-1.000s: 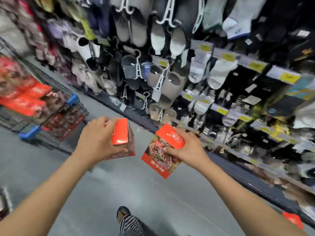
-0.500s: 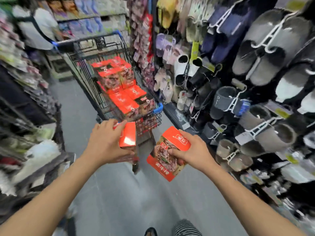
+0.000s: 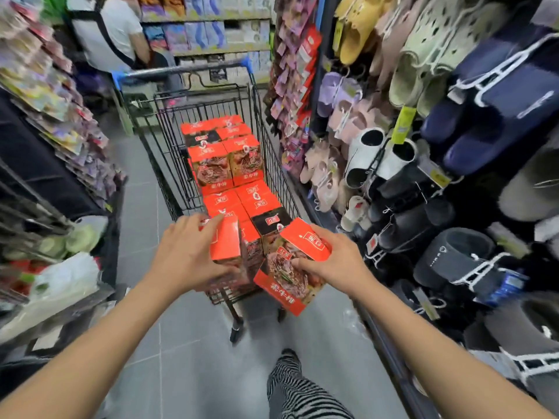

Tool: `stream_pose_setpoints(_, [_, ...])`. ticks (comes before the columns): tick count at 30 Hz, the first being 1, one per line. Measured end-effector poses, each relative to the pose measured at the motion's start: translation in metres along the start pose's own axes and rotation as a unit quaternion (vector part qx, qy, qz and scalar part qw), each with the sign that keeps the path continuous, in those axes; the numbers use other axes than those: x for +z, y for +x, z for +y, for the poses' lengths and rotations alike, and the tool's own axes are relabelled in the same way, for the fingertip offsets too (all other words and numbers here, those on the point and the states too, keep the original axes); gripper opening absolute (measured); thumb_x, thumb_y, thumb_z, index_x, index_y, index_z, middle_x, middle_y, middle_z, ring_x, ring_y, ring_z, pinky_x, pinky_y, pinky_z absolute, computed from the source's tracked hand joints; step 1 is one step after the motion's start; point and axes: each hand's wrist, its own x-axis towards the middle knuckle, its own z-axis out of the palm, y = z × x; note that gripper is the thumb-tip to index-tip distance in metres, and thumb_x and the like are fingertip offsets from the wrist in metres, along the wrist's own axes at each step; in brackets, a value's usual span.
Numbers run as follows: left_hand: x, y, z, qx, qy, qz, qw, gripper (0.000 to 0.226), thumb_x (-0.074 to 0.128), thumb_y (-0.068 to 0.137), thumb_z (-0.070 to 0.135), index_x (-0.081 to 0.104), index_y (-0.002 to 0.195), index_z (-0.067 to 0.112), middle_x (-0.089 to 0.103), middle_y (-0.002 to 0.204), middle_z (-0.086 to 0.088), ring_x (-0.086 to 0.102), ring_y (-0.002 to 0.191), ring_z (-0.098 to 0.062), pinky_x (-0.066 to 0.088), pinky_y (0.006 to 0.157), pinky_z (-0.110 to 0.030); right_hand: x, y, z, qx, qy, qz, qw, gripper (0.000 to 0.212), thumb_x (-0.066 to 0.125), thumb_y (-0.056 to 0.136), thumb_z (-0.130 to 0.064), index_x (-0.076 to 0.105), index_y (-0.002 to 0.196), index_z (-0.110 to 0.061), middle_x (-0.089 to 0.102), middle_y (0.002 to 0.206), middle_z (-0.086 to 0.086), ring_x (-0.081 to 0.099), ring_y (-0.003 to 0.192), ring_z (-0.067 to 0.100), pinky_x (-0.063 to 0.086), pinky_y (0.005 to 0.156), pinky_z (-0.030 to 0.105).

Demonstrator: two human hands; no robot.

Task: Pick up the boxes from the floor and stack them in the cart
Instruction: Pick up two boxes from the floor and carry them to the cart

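Observation:
My left hand (image 3: pixel 184 255) grips a red box (image 3: pixel 226 241) held upright, just before the near end of the cart. My right hand (image 3: pixel 334 261) holds a second red box (image 3: pixel 290 267), tilted, its food picture facing me. The black wire shopping cart (image 3: pixel 169 164) stands straight ahead in the aisle. Several red boxes (image 3: pixel 223 164) are stacked inside it, higher at the far end, lower near me. Both held boxes hover at the cart's near rim.
Slippers hang on racks (image 3: pixel 423 152) along the right side. Shelves of packaged goods (image 3: pixel 54 116) line the left. A person in a white top (image 3: pixel 109 31) stands beyond the cart handle. My striped trouser leg (image 3: pixel 299 388) shows below on the grey floor.
My view has swung left from the slipper rack to face the cart. The cart has come nearer and is centred. Both hands keep their boxes and are now at its near end.

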Motion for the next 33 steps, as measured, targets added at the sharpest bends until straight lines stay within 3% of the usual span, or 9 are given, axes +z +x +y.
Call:
stream_pose_setpoints(3, [0.002, 0.042, 0.002, -0.022, -0.003, 0.010, 1.000, 0.112, 0.069, 0.052, 0.078, 0.039, 0.143, 0.021, 0.050, 0.119, -0.008, 0.048, 0.110, -0.030, 0.041, 0.088, -0.041, -0.015, 0.051, 0.006, 0.003, -0.005, -0.014, 1.000, 0.088, 0.076, 0.054, -0.067, 0.048, 0.135, -0.043, 0.061, 0.101, -0.001, 0.057, 0.100, 0.015, 0.046, 0.089, 0.028])
stream_pose_setpoints(6, [0.004, 0.075, 0.004, -0.056, 0.004, 0.004, 0.998, 0.112, 0.064, 0.055, 0.082, 0.029, 0.146, 0.025, 0.044, 0.127, -0.004, 0.043, 0.117, -0.025, 0.041, 0.091, -0.039, -0.024, 0.098, 0.010, -0.004, -0.016, -0.029, 0.999, 0.088, 0.074, 0.053, -0.071, 0.047, 0.133, -0.044, 0.061, 0.101, -0.001, 0.057, 0.101, 0.016, 0.048, 0.091, 0.034])
stream_pose_setpoints(16, [0.026, 0.151, -0.033, -0.084, -0.028, -0.025, 0.996, 0.115, 0.063, 0.057, 0.082, 0.026, 0.149, 0.023, 0.044, 0.128, -0.004, 0.041, 0.120, -0.024, 0.037, 0.102, -0.041, -0.015, 0.190, -0.003, -0.012, -0.064, -0.056, 0.996, 0.092, 0.076, 0.061, -0.066, 0.041, 0.142, -0.040, 0.049, 0.115, -0.002, 0.048, 0.109, 0.012, 0.036, 0.092, 0.024])
stream_pose_setpoints(20, [0.039, 0.178, -0.061, -0.091, -0.050, -0.025, 0.994, 0.114, 0.063, 0.057, 0.081, 0.027, 0.148, 0.022, 0.045, 0.129, -0.006, 0.041, 0.120, -0.026, 0.036, 0.103, -0.042, -0.002, 0.220, -0.023, -0.009, -0.112, -0.065, 0.992, 0.098, 0.078, 0.066, -0.060, 0.034, 0.146, -0.024, 0.044, 0.124, 0.003, 0.040, 0.122, 0.020, 0.032, 0.097, 0.029])
stream_pose_setpoints(23, [0.054, 0.197, -0.080, -0.089, -0.043, -0.025, 0.995, 0.112, 0.064, 0.058, 0.080, 0.028, 0.148, 0.022, 0.044, 0.132, -0.009, 0.039, 0.124, -0.029, 0.033, 0.105, -0.045, 0.011, 0.245, -0.034, -0.026, -0.144, -0.075, 0.986, 0.087, 0.079, 0.066, -0.057, 0.043, 0.136, -0.018, 0.046, 0.119, 0.004, 0.041, 0.119, 0.021, 0.032, 0.093, 0.028])
stream_pose_setpoints(30, [0.089, 0.235, -0.106, -0.088, -0.046, -0.007, 0.995, 0.108, 0.074, 0.056, 0.072, 0.039, 0.141, 0.016, 0.048, 0.130, -0.019, 0.041, 0.122, -0.036, 0.033, 0.101, -0.053, 0.036, 0.308, -0.041, -0.125, -0.249, -0.169, 0.945, 0.098, 0.079, 0.063, -0.057, 0.037, 0.140, -0.015, 0.039, 0.120, 0.005, 0.037, 0.118, 0.022, 0.036, 0.101, 0.034])
stream_pose_setpoints(33, [0.098, 0.245, -0.107, -0.113, -0.057, -0.001, 0.992, 0.107, 0.073, 0.055, 0.074, 0.042, 0.138, 0.015, 0.051, 0.127, -0.017, 0.045, 0.118, -0.036, 0.035, 0.098, -0.054, 0.040, 0.332, -0.046, -0.164, -0.271, -0.215, 0.924, 0.102, 0.071, 0.061, -0.068, 0.036, 0.141, -0.014, 0.038, 0.119, 0.005, 0.041, 0.114, 0.022, 0.041, 0.098, 0.036])
